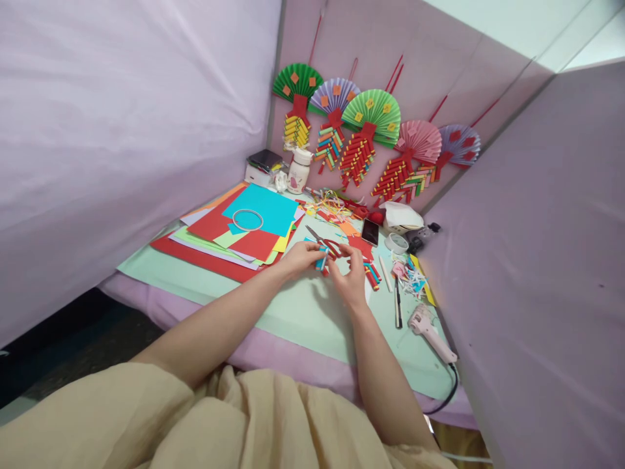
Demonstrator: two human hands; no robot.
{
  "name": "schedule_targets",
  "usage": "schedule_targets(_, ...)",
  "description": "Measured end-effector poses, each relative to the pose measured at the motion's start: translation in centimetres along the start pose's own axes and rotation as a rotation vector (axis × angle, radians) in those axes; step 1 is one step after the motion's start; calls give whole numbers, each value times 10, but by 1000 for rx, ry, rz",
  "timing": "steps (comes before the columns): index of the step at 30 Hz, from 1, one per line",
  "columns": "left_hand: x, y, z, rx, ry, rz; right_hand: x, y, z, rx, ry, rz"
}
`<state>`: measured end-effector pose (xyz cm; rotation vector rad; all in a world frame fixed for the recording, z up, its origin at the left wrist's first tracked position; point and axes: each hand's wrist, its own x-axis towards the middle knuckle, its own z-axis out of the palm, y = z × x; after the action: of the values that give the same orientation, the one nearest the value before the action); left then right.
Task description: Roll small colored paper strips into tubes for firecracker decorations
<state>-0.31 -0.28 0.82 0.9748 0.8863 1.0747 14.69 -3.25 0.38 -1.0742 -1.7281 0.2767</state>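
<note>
My left hand (pixel 300 257) and my right hand (pixel 349 277) meet over the pale green mat (pixel 293 309). Both are closed in a pinch on a small piece of blue and red paper (pixel 323 259) held between them. Red-handled scissors (pixel 319 240) lie just beyond my fingers, blades pointing away to the left. Small rolled paper tubes (pixel 372 273) lie to the right of my right hand.
A stack of coloured paper sheets (pixel 234 228) with a ring on top lies at left. A phone (pixel 370 231), tape roll (pixel 396 243), pen (pixel 397 303) and glue gun (pixel 430 331) sit at right. Paper fan decorations (pixel 371 130) hang on the back wall.
</note>
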Motion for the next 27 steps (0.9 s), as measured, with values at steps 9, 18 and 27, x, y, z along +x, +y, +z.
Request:
schedule_targets(9, 2, -16, 5, 233, -76, 151, 0, 10, 2, -204, 44, -77)
schedule_targets(18, -1, -15, 5, 364, -60, 153, 0, 16, 3, -277, 60, -61)
schedule_targets(27, 0, -16, 5, 329, -67, 131, 0, 14, 2, -284, 55, -40)
